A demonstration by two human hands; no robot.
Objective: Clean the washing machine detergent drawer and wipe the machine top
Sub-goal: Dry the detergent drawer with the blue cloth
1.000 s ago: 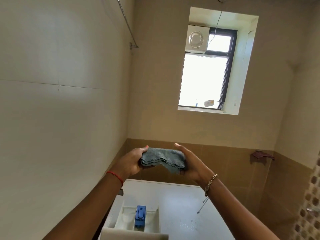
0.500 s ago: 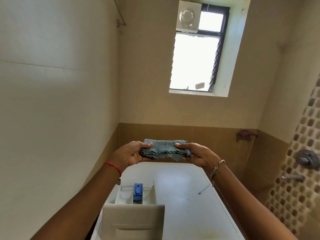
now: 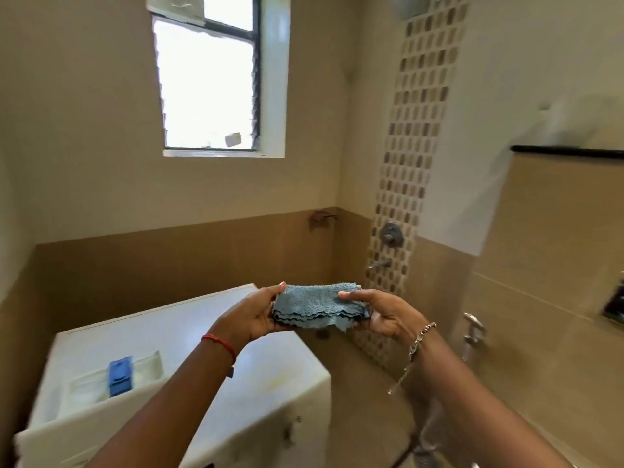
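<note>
Seen from the head camera, a folded blue-grey cloth is held in the air near the right edge of the washing machine top. The left hand grips one end and the right hand the other, thumbs on top, probably keeping the folds squared for wiping. At the front left corner the detergent drawer stands pulled out, with a blue insert inside.

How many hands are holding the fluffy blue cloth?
2. The left hand grips the left end of the cloth; the right hand grips its right end. No other hand shows.
</note>
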